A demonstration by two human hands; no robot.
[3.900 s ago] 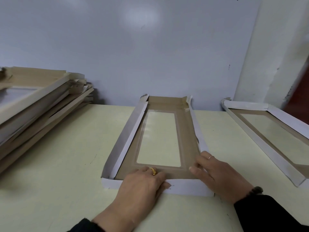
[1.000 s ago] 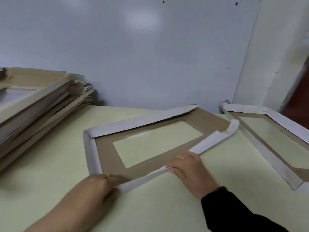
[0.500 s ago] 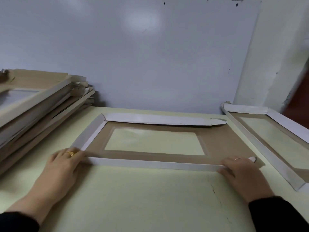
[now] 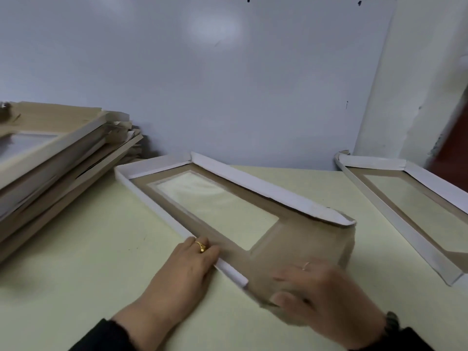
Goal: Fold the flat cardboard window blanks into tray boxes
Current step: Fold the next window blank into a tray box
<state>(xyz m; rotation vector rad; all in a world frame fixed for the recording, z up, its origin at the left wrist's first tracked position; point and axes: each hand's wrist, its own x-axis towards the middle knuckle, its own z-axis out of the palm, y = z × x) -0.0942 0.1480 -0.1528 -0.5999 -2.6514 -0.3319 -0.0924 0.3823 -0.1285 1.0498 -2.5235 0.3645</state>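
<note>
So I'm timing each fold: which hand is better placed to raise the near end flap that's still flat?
Probably the right hand: it already rests on the tray blank at that unfolded end, thumb at its edge. The left hand lies against the long side wall.

I see the window blank (image 4: 298, 239) as matt brown cardboard inside, its folded side flaps faced in smooth white paper, and the window itself a clear film with a faint sheen. The stack of blanks (image 4: 63, 153) on my left shows raw tan card edges. The folded tray (image 4: 395, 198) to the right has the same white paper skin. The tabletop (image 4: 88, 262) is a smooth pale-yellow laminate, lightly scuffed. The wall panel (image 4: 202, 84) behind looks glossy, with a soft glare.
</note>
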